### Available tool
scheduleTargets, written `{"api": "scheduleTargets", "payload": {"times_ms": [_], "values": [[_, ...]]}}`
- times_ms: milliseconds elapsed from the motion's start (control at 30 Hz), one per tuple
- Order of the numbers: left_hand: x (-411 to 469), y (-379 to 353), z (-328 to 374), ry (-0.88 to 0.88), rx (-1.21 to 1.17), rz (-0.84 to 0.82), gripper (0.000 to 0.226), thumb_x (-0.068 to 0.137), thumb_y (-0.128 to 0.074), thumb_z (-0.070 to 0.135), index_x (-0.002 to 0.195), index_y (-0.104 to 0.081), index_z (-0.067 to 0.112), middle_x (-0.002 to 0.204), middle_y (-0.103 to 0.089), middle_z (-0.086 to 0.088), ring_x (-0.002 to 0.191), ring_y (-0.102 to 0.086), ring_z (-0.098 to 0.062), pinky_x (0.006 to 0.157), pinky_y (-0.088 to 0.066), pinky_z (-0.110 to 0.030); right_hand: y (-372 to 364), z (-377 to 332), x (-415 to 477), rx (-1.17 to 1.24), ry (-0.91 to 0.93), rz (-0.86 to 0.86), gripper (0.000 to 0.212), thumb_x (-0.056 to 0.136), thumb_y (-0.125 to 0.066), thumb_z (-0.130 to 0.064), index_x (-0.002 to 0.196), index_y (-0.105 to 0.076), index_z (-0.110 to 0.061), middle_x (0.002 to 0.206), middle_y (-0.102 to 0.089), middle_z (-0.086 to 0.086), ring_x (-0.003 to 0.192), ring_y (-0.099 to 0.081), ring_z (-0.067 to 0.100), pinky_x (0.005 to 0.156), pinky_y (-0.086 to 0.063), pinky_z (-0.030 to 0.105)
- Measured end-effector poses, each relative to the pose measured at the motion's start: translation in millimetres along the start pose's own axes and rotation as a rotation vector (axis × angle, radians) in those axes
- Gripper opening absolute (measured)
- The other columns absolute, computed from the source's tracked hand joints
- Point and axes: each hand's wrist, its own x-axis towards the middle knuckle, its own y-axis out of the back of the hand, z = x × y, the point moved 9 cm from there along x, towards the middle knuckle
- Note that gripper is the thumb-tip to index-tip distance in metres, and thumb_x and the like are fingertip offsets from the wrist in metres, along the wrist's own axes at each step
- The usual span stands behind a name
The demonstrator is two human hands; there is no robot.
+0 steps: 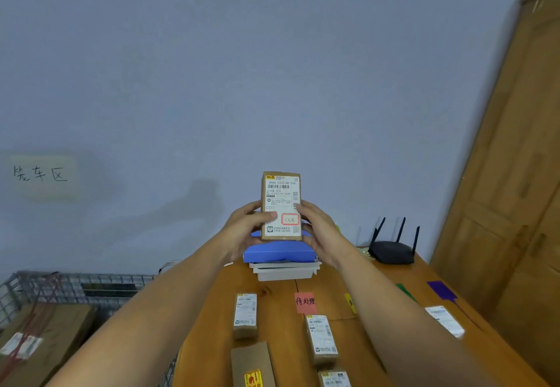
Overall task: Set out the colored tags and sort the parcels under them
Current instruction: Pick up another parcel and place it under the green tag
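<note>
While both hands, left and right, clamp the parcel upright, its label faces the camera. Misreading that label would likely land it under the wrong tag.

Both hands are up in front of the wall, holding a small cardboard parcel upright with its shipping label facing the camera. The left hand has its grip on the left edge, thumb across the label, and the right hand clamps the right edge. There's a red stamp box near the label's bottom.

Down on the wooden surface sit a pink tag with handwriting, a yellow tag mostly hidden by the right arm, a green tag and a purple tag. Another parcel lies left of the pink tag, one lies just below it. A blue box tops a stack of white trays, and a black router stands to the right.
</note>
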Motion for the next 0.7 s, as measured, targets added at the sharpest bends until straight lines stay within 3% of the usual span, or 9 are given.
{"api": "scheduleTargets", "payload": {"times_ms": [233, 367, 567, 633, 700], "values": [[14.4, -29.1, -8.7, -0.062, 0.023, 0.114, 0.064, 0.09, -0.077, 0.014, 0.146, -0.051, 0.031, 0.113, -0.078, -0.007, 0.103, -0.076, -0.025, 0.083, -0.064, -0.045, 49.9, 2.7, 4.0, -0.012, 0.011, 0.057, 0.032, 0.097, -0.065, -0.023, 0.129, -0.061, -0.024, 0.108, -0.077, 0.001, 0.105, -0.073, 0.022, 0.089, -0.06, 0.048], [19.4, -49.9, -23.7, -0.057, 0.052, 0.165, 0.063, 0.091, -0.077, 0.014, 0.145, -0.051, 0.035, 0.117, -0.076, -0.007, 0.103, -0.076, -0.026, 0.087, -0.064, -0.046, 78.9, 4.9, 5.2, -0.026, 0.016, 0.033, 0.032, 0.096, -0.067, -0.021, 0.127, -0.062, -0.024, 0.108, -0.077, 0.002, 0.104, -0.073, 0.021, 0.09, -0.06, 0.048], [22.7, -80.7, -54.0, -0.026, 0.215, 0.25, 0.056, 0.091, -0.077, 0.016, 0.143, -0.056, 0.024, 0.13, -0.068, -0.004, 0.113, -0.07, -0.023, 0.093, -0.061, -0.043, 129.2, 18.8, 3.0, -0.107, -0.034, -0.005, 0.03, 0.093, -0.07, -0.018, 0.121, -0.063, -0.025, 0.112, -0.076, 0.002, 0.103, -0.073, 0.019, 0.09, -0.06, 0.048], [20.5, -93.8, -64.4, 0.006, 0.226, 0.246, 0.049, 0.092, -0.076, 0.014, 0.138, -0.06, 0.02, 0.127, -0.07, -0.007, 0.109, -0.072, -0.023, 0.093, -0.061, -0.045, 151.1, 20.8, -5.8, -0.148, -0.031, 0.018, 0.028, 0.094, -0.065, -0.011, 0.12, -0.064, -0.024, 0.114, -0.073, 0.007, 0.099, -0.073, 0.016, 0.086, -0.062, 0.045], [19.8, -112.6, -74.7, 0.035, 0.201, 0.215, 0.045, 0.092, -0.075, 0.012, 0.135, -0.061, 0.019, 0.119, -0.073, -0.009, 0.102, -0.076, -0.022, 0.085, -0.064, -0.042, 173.3, 23.3, -13.5, -0.148, -0.044, 0.051, 0.03, 0.096, -0.062, -0.009, 0.122, -0.064, -0.024, 0.116, -0.071, 0.008, 0.099, -0.072, 0.015, 0.079, -0.063, 0.04]]}}
